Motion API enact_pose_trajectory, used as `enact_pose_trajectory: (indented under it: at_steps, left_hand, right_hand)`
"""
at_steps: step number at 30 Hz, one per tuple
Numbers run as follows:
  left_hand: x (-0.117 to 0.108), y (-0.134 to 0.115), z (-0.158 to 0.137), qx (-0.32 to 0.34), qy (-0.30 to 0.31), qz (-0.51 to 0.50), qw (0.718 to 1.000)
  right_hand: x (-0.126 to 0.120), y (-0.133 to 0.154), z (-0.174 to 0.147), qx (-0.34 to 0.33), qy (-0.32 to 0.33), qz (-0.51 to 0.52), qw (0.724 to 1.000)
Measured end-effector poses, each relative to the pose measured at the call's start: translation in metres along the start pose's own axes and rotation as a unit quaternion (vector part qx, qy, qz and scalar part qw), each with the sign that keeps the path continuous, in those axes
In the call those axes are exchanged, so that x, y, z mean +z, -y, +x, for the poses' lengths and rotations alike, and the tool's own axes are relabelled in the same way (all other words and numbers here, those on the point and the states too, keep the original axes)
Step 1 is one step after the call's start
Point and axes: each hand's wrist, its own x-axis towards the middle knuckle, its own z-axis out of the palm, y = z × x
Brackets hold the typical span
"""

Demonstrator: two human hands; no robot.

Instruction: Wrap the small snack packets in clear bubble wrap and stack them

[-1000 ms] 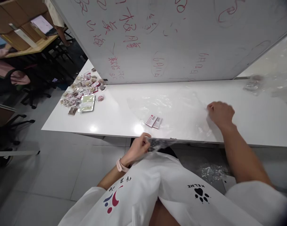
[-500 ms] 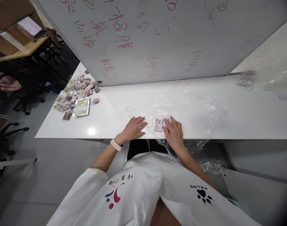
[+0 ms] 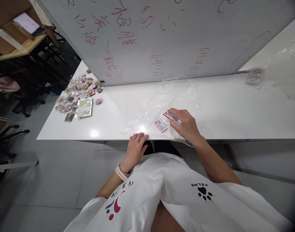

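- On the white table (image 3: 234, 111), amid clear plastic film (image 3: 151, 104), holds a first packet (image 3: 171, 116) in a narrow pinch of the right hand (image 3: 186, 125); cannot tell whether lifted or resting.
- Just left of that grip, nearer the table edge, shows a second packet (image 3: 160, 125), untouched, long axis slanting from far left to near right, roughly parallel to the first.
- Places the right hand nearer than the left hand (image 3: 135, 147), bent-fingered at the table edge beside the film; cannot tell any hold there.
- Between the two, shows creased film as the likely snag.
- Well apart to the left, shows a heap of wrapped packets (image 3: 83, 86) and a green pouch (image 3: 84, 106); behind, a whiteboard (image 3: 176, 48).
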Motion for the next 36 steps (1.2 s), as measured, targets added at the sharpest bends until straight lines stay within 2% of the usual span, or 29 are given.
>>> enact_pose_trajectory:
  at_steps: [2, 4, 8, 10, 14, 16, 20, 23, 26, 28, 30, 33, 36]
  left_hand:
    - [0.001, 0.000, 0.003, 0.011, 0.002, 0.010, 1.000]
    - [0.003, 0.000, 0.004, 0.017, 0.003, 0.007, 1.000]
    - [0.004, 0.011, 0.000, 0.001, -0.016, 0.010, 1.000]
    - [0.002, 0.027, -0.004, -0.020, -0.040, 0.031, 0.999]
    - [-0.013, 0.061, -0.015, -0.051, -0.070, 0.037, 0.996]
    - [-0.024, 0.067, -0.018, -0.060, -0.091, 0.018, 0.994]
    - [-0.048, 0.050, -0.007, -0.116, -0.224, 0.001, 0.968]
    - [-0.065, 0.023, 0.029, -0.140, -0.269, -0.090, 0.949]
    - [-0.068, -0.002, 0.085, -0.128, -0.220, -0.303, 0.919]
    - [-0.057, -0.017, 0.123, -0.101, -0.152, -0.432, 0.883]
    - [-0.038, -0.030, 0.152, -0.054, -0.061, -0.506, 0.859]
    - [-0.004, -0.039, 0.170, 0.014, 0.084, -0.502, 0.861]
    - [0.016, -0.032, 0.165, 0.055, 0.171, -0.446, 0.877]
  right_hand:
    - [0.006, 0.012, -0.011, -0.003, -0.040, -0.017, 0.999]
    - [0.025, 0.018, -0.023, -0.009, -0.045, -0.022, 0.999]
    - [0.071, 0.015, -0.042, 0.007, 0.005, -0.059, 0.998]
    - [0.080, 0.009, -0.048, 0.009, 0.034, -0.077, 0.996]
    - [0.069, -0.006, -0.050, -0.050, 0.093, -0.036, 0.994]
    - [0.060, -0.012, -0.048, -0.076, 0.121, -0.010, 0.990]
    - [0.051, -0.017, -0.045, -0.089, 0.160, 0.019, 0.983]
    - [0.045, -0.019, -0.044, -0.087, 0.177, 0.058, 0.979]
    - [0.035, -0.021, -0.049, -0.058, 0.180, 0.082, 0.979]
    - [0.029, -0.022, -0.056, -0.034, 0.170, 0.056, 0.983]
    - [0.023, -0.023, -0.068, -0.025, 0.158, 0.010, 0.987]
    - [0.014, -0.027, -0.092, -0.024, 0.130, -0.059, 0.989]
    - [0.000, -0.037, -0.119, 0.008, 0.064, -0.111, 0.992]
